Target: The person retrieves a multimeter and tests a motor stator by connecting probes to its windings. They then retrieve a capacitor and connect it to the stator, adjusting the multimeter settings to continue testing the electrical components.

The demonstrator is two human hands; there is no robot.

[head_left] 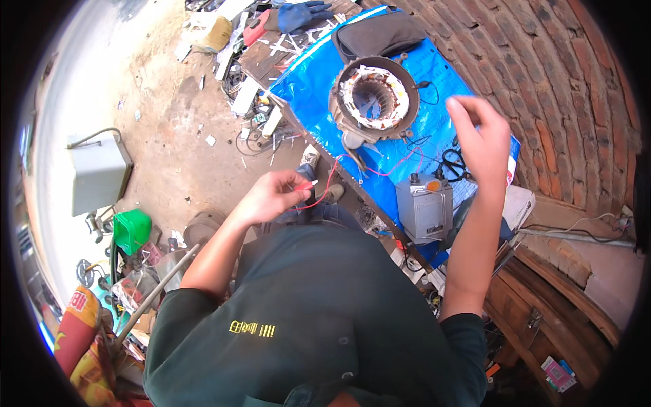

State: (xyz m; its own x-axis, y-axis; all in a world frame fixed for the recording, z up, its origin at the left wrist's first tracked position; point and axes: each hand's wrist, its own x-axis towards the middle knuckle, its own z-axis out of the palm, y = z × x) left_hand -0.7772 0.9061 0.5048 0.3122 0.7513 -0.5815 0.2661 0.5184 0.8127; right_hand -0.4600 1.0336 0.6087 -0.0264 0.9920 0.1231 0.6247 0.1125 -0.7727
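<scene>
My left hand [288, 190] pinches a red test probe [305, 186] on a red wire, out past the left edge of the blue-covered table [305, 95]. My right hand [478, 132] is raised at the table's right side, fingers closed; anything between the fingertips cannot be made out. On the blue sheet sits a round motor housing [339, 91] with a white-bound winding ring [397, 102] inside. A grey metal tester box [424, 214] stands toward the near end, beside black-handled scissors [453, 163] and loose leads.
A brick wall [556, 95] borders the right. A black pouch [380, 34], blue glove [298, 17] and scrap [244, 95] lie toward the top. At left are a grey metal case [98, 176], green bucket [132, 230] and clutter. Wooden boards [563, 305] are at lower right.
</scene>
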